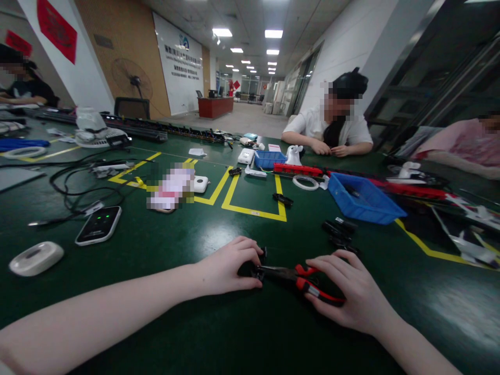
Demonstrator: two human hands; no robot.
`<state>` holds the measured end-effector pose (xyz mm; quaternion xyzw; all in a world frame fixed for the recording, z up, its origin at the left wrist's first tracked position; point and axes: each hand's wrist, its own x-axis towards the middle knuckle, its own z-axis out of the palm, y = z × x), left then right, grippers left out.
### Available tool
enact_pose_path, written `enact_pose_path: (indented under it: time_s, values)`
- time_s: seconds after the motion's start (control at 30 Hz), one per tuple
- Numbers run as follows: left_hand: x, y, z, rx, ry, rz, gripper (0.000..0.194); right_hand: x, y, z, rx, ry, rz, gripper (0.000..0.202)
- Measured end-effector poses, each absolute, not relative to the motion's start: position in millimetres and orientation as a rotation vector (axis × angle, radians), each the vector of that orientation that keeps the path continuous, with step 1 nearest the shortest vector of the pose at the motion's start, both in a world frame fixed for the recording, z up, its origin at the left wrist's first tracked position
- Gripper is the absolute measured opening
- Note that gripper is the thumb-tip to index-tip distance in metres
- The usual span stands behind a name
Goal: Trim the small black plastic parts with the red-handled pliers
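My left hand (234, 264) is closed around a small black part (261, 256) just above the green table (187, 312). My right hand (347, 286) grips red-handled pliers (308, 284), whose thin jaws point left and reach the black part at my left fingertips. Whether the jaws are clamped on it is too small to tell. Behind my right hand lies a group of black parts (338, 232). Another black piece (283, 199) rests at the yellow tape outline.
A blue bin (363, 200) stands at the right, a smaller blue tray (269, 159) farther back. A phone (172, 190), a black-faced device (98, 225), a white case (36, 258) and cables lie left. A person (332, 120) sits across the table; others sit at both sides.
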<state>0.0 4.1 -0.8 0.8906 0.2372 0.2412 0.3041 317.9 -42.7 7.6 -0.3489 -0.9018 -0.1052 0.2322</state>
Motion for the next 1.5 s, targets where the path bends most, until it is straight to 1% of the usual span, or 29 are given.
enact_pose_path:
  time_s: [0.4,0.77,1.5]
  values:
    - [-0.6,3.8,-0.3,2.372,0.643,0.621,0.026,321.4,-41.5,5.8,-0.949,-2.442,-0.311,0.049]
    - [0.0,3.3,0.2,2.351,0.647,0.628,0.023,318.5,-43.3,7.6,-0.974,-2.445,-0.252,0.043]
    - [-0.4,2.8,0.6,2.369,0.663,0.611,0.024,316.8,-43.0,6.2,-0.966,-2.432,-0.265,0.042]
